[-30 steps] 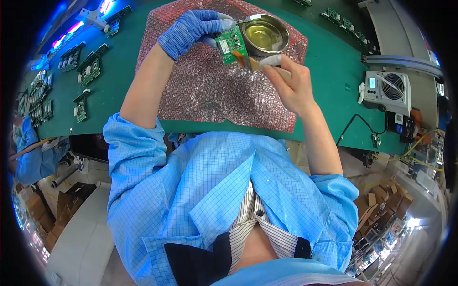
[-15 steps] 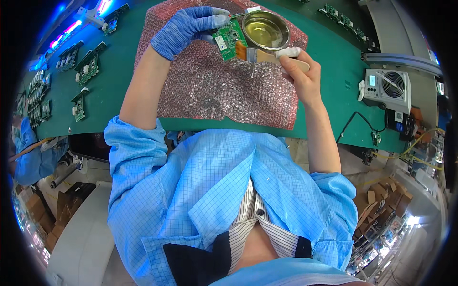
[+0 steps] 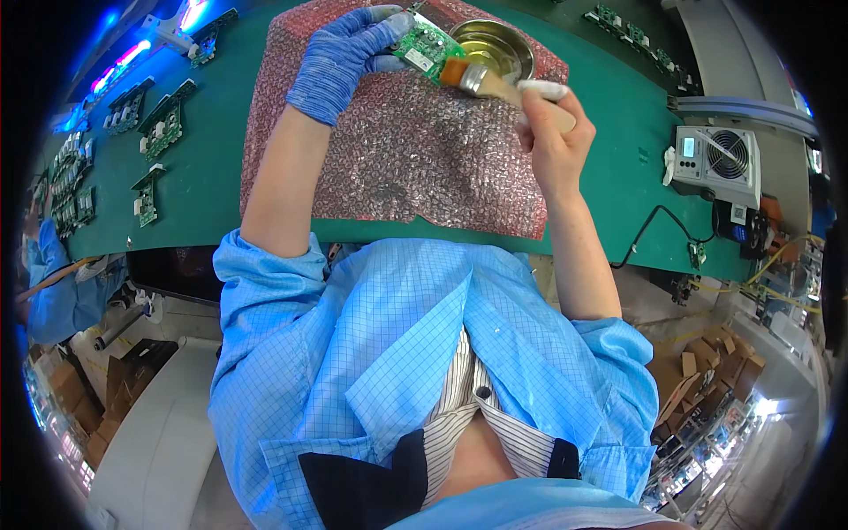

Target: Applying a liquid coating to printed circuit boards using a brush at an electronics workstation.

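Note:
My left hand [image 3: 346, 60], in a blue knitted glove, grips a green circuit board [image 3: 426, 44] by its left edge and holds it tilted. In my right hand [image 3: 556, 128], bare but for white covers on some fingertips, is the wooden handle of a paintbrush [image 3: 499, 88]. Its orange-brown bristles meet the lower right corner of the board. Just behind the brush stands a round metal bowl [image 3: 527, 55] with yellowish clear liquid in it. The board and brush hide part of the bowl's near side.
Pink bubble wrap [image 3: 397, 168] covers the middle of the green table [image 3: 618, 190]. Several circuit boards [image 3: 162, 124] lie along the left, more [image 3: 632, 35] at the far right. A white fan unit [image 3: 720, 166] stands at the right edge, near a black cable [image 3: 654, 216].
The board has turned and tilted in my left hand, which has shifted slightly right. The brush has moved up and its angle has changed, its bristles now at the board's lower right corner.

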`<state>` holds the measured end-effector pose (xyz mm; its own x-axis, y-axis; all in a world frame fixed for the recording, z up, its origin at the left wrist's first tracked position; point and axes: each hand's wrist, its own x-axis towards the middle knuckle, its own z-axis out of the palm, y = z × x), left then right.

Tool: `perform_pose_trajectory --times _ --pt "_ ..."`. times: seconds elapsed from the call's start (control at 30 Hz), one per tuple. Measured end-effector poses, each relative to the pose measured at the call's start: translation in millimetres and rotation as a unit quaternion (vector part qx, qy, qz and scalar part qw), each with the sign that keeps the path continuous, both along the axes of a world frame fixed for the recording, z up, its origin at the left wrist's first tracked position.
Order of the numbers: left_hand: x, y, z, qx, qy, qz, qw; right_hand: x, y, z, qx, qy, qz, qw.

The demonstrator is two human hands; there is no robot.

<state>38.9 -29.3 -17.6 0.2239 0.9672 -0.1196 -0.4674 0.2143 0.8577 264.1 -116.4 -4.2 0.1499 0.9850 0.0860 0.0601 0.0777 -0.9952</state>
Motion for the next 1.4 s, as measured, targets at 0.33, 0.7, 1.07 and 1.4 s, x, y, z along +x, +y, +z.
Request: perform_pose_trajectory --times 0.33,0.7,1.07,1.4 --pt "9 -6 -4 -0.014 0.014 0.08 0.997 -7 5 1 -0.002 -0.014 0.006 1.0" --pt "12 -3 -2 -0.01 0.028 0.104 0.994 -12 7 -4 -0.027 -0.019 0.019 0.999" --pt "-12 87 -24 -0.016 0.102 0.144 0.984 -1 7 -10 -0.019 0.03 -0.041 0.999" --pt "-142 254 -116 -0.131 0.465 0.335 0.809 32 12 -27 -0.051 0.046 -0.143 0.987"
